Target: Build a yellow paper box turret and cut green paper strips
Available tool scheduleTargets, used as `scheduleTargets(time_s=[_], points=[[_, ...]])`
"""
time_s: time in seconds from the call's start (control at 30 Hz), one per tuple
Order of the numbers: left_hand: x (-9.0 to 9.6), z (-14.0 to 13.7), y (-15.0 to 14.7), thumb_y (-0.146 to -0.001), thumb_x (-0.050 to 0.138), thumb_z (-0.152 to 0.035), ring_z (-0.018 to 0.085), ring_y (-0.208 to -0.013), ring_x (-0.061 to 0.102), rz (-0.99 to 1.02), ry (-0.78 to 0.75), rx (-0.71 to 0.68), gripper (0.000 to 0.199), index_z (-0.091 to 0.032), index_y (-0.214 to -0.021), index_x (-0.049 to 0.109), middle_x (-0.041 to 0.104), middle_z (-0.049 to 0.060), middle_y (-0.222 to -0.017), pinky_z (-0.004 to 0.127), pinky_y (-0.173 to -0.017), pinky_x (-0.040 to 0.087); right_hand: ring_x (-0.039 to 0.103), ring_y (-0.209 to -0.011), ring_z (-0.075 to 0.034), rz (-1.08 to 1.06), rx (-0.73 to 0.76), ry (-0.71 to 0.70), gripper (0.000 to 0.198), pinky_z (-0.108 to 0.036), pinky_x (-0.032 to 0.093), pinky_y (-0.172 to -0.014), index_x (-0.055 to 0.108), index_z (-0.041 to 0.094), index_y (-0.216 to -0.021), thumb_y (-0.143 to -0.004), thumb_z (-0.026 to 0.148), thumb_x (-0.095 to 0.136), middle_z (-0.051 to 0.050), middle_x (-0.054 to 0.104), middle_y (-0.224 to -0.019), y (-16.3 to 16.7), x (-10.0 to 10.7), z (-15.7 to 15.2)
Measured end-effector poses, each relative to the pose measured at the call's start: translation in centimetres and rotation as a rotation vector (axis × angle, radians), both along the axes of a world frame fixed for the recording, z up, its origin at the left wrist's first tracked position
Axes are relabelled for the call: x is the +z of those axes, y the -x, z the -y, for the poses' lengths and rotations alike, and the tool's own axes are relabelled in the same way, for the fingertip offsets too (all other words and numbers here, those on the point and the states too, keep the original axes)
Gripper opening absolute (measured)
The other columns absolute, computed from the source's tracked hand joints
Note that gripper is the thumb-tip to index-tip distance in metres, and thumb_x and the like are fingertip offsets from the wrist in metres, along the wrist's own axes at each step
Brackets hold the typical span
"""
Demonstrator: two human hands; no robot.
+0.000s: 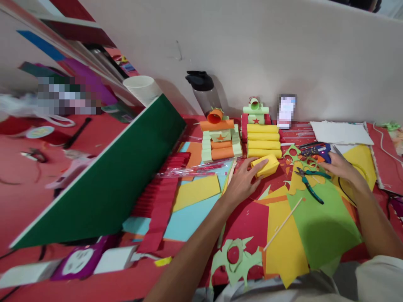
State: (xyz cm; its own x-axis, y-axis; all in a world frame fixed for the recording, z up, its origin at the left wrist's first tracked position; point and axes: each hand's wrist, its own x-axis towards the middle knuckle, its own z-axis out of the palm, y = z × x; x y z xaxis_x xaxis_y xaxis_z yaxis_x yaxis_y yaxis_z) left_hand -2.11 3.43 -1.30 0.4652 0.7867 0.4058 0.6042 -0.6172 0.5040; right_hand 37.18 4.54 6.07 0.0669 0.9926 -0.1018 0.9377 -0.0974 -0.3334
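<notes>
My left hand (242, 181) is closed on a yellow folded-paper block (266, 166), its fingers along the block's left side and top. My right hand (341, 169) grips a blue hot glue gun (319, 150) with a small lit light, its nozzle pointing left. Below the gun lie wire cutters (304, 179) with green handles, their jaws apart. Behind the left hand stand two paper models, one of orange and pale green rolls (222, 144) and one with yellow rolls (263, 141); each bears a star.
A green board (126, 167) leans on the left beside a paper cup (143, 89). At the wall stand a bottle (206, 94) and a phone (286, 112). Coloured sheets (324, 222), a thin stick (283, 223) and pale green scraps (234, 264) cover the near table.
</notes>
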Motion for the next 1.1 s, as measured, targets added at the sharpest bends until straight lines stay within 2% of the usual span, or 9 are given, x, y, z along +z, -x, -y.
scheduleTargets(time_s=[0.23, 0.37, 0.43, 0.53, 0.63, 0.7, 0.83, 0.93, 1.1], points=[[-0.4, -0.2, 0.0, -0.102, 0.057, -0.024, 0.027, -0.124, 0.062, 0.007, -0.028, 0.004, 0.052, -0.031, -0.154, 0.051, 0.052, 0.013, -0.145, 0.04, -0.098, 0.059, 0.074, -0.099, -0.037, 0.426, -0.076, 0.178, 0.039, -0.041, 0.053, -0.082, 0.071, 0.016, -0.103, -0.099, 0.051, 0.056, -0.021, 0.077, -0.103, -0.7, -0.3, 0.2], [-0.4, -0.2, 0.0, -0.102, 0.057, -0.024, 0.027, -0.123, 0.063, 0.012, -0.007, -0.004, 0.052, -0.032, -0.154, 0.052, 0.052, 0.013, -0.145, 0.04, -0.097, 0.06, 0.071, -0.108, -0.042, 0.45, 0.037, -0.048, 0.043, -0.053, 0.055, -0.09, 0.069, 0.013, -0.122, -0.102, 0.048, 0.054, -0.024, 0.074, -0.114, 1.5, 0.5, 1.2], [-0.3, -0.2, 0.1, -0.101, 0.057, -0.023, 0.029, -0.128, 0.061, 0.023, -0.007, -0.015, 0.053, -0.031, -0.154, 0.052, 0.052, 0.013, -0.145, 0.041, -0.099, 0.06, 0.065, -0.125, -0.041, 0.283, 0.253, -0.225, 0.045, -0.056, 0.052, -0.105, 0.063, 0.019, -0.14, -0.105, 0.045, 0.05, -0.02, 0.07, -0.133, 4.0, 1.2, 1.3], [-0.1, -0.1, 0.1, -0.1, 0.057, -0.02, 0.028, -0.129, 0.06, 0.041, -0.005, -0.033, 0.057, -0.032, -0.155, 0.05, 0.051, 0.013, -0.144, 0.041, -0.102, 0.059, 0.048, -0.149, -0.033, 0.008, 0.631, -0.274, 0.055, -0.054, 0.039, -0.124, 0.044, 0.03, -0.16, -0.108, 0.046, 0.047, -0.008, 0.05, -0.164, 8.5, 1.6, 0.8], [-0.1, -0.1, 0.2, -0.1, 0.058, -0.019, 0.027, -0.127, 0.061, 0.049, 0.001, -0.039, 0.059, -0.035, -0.156, 0.049, 0.051, 0.011, -0.145, 0.04, -0.102, 0.059, 0.037, -0.157, -0.033, -0.063, 0.802, -0.261, 0.066, -0.056, 0.03, -0.128, 0.036, 0.027, -0.166, -0.106, 0.055, 0.048, -0.008, 0.039, -0.171, 11.8, 1.2, 0.0], [-0.2, -0.2, 0.1, -0.099, 0.059, -0.019, 0.026, -0.125, 0.062, 0.045, 0.007, -0.032, 0.06, -0.035, -0.156, 0.049, 0.051, 0.011, -0.146, 0.04, -0.1, 0.06, 0.036, -0.157, -0.034, -0.09, 0.845, -0.208, 0.065, -0.059, 0.03, -0.127, 0.041, 0.029, -0.163, -0.106, 0.058, 0.048, -0.008, 0.044, -0.167, 12.6, 0.5, -0.5], [-0.6, -0.2, 0.0, -0.099, 0.059, -0.02, 0.027, -0.125, 0.062, 0.038, 0.022, -0.025, 0.06, -0.036, -0.157, 0.049, 0.052, 0.012, -0.145, 0.041, -0.1, 0.059, 0.041, -0.155, -0.033, -0.281, 0.81, -0.135, 0.053, -0.06, 0.031, -0.125, 0.058, 0.032, -0.152, -0.107, 0.057, 0.045, -0.007, 0.055, -0.16, 12.1, -0.4, -0.9], [-0.6, -0.2, 0.0, -0.1, 0.058, -0.021, 0.025, -0.119, 0.065, 0.046, 0.04, -0.019, 0.059, -0.037, -0.157, 0.049, 0.052, 0.011, -0.145, 0.04, -0.099, 0.059, 0.058, -0.141, -0.03, -0.496, 0.692, -0.141, 0.042, -0.053, 0.04, -0.121, 0.078, 0.029, -0.126, -0.107, 0.053, 0.049, -0.007, 0.07, -0.143, 12.1, -0.2, -1.3], [-0.4, -0.2, 0.0, -0.1, 0.059, -0.021, 0.025, -0.117, 0.066, 0.032, 0.058, -0.017, 0.06, -0.036, -0.157, 0.05, 0.052, 0.011, -0.146, 0.04, -0.1, 0.059, 0.074, -0.095, -0.023, -0.616, 0.442, -0.135, 0.026, -0.035, 0.056, -0.085, 0.083, 0.021, -0.099, -0.093, 0.043, 0.07, -0.008, 0.081, -0.105, 14.5, 0.4, -3.4]])
